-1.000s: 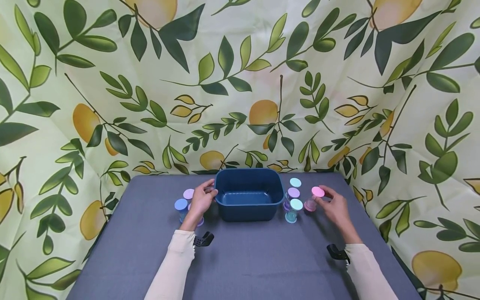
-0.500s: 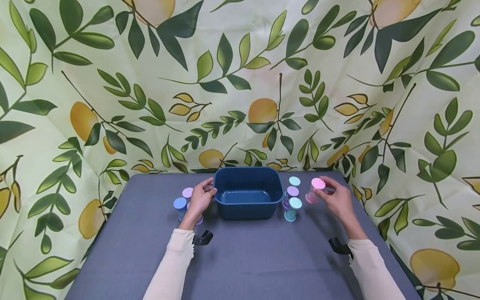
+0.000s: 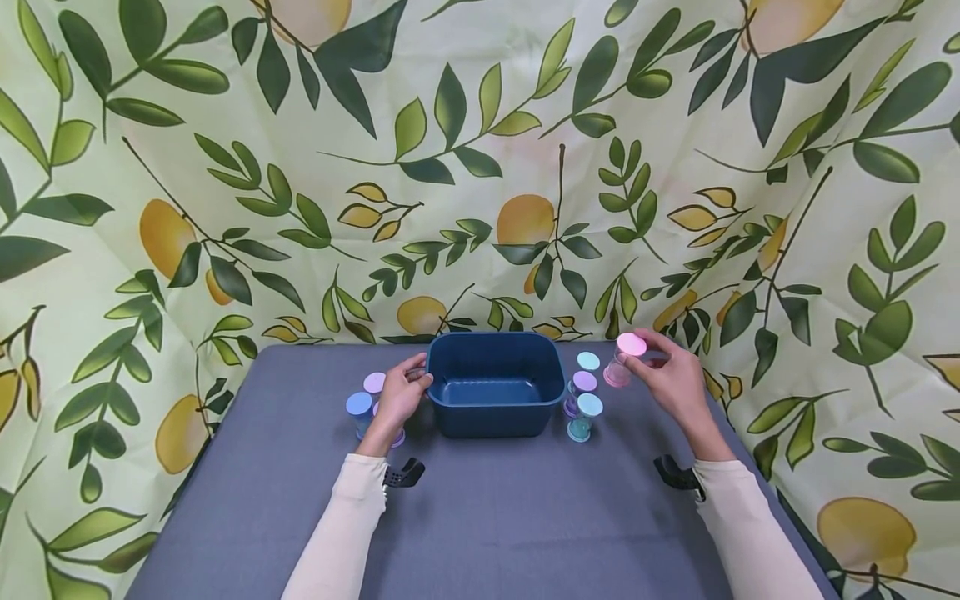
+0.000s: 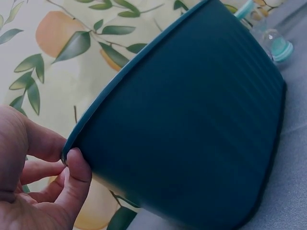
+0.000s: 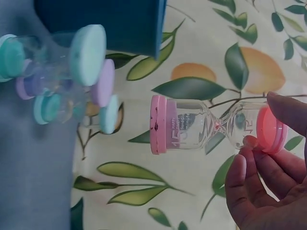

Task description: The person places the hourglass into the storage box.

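My right hand pinches a pink-capped hourglass by its top cap, holding it above the table. Clear glass bulbs with pink sand and printed lettering show in the right wrist view. At the left end of a dark blue plastic bin, my left hand grips the rim between thumb and fingers. In the left wrist view the thumb lies against the bin's outer side, just under the rim. The bin's inside shows a bare floor in the head view.
Right of the bin stand a front teal hourglass, a purple hourglass and a rear teal one. On the left are a blue hourglass and purple-capped ones, partly behind my left hand. A leaf-patterned cloth backs the grey table.
My right hand has lifted the pink hourglass off the table and shifted it slightly left, toward the bin. The left hand has kept its grip on the rim.
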A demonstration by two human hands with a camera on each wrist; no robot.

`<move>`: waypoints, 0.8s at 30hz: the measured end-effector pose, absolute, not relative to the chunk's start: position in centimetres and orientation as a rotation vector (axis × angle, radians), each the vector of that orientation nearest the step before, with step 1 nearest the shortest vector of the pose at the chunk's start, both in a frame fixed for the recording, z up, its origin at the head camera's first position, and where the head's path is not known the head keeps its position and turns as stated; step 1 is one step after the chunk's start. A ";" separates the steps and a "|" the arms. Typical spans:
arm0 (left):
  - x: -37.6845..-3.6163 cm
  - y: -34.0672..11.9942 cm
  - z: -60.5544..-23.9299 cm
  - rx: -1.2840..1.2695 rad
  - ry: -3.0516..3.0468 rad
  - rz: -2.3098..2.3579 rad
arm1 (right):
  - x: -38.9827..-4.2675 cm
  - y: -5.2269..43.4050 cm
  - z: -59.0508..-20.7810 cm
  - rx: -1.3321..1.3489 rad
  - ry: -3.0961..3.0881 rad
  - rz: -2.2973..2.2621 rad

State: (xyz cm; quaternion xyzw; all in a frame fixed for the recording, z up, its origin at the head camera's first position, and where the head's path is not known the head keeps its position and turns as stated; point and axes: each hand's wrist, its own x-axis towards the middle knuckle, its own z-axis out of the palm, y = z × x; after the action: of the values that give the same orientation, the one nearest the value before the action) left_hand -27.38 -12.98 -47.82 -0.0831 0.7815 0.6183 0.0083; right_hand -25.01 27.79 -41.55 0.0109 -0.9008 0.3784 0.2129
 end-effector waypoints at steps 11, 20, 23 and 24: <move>-27.4 -13.0 -47.7 -0.249 2.437 1.929 | -26.8 25.7 -39.9 0.134 -2.441 1.150; -27.4 -13.0 -47.7 -0.248 2.436 1.936 | -27.3 23.4 -39.2 0.182 -2.415 1.242; -27.4 -12.9 -47.8 -0.254 2.440 1.935 | -27.5 22.5 -39.3 0.217 -2.383 1.308; -27.5 -12.9 -47.8 -0.253 2.442 1.936 | -27.6 22.1 -39.4 0.221 -2.377 1.324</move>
State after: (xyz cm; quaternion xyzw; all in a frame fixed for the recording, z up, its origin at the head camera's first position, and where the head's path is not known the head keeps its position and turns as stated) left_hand -27.46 -12.95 -47.80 -0.0810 0.7810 0.6192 0.0078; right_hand -27.58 22.14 -39.38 0.0793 -0.8524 0.4747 0.2044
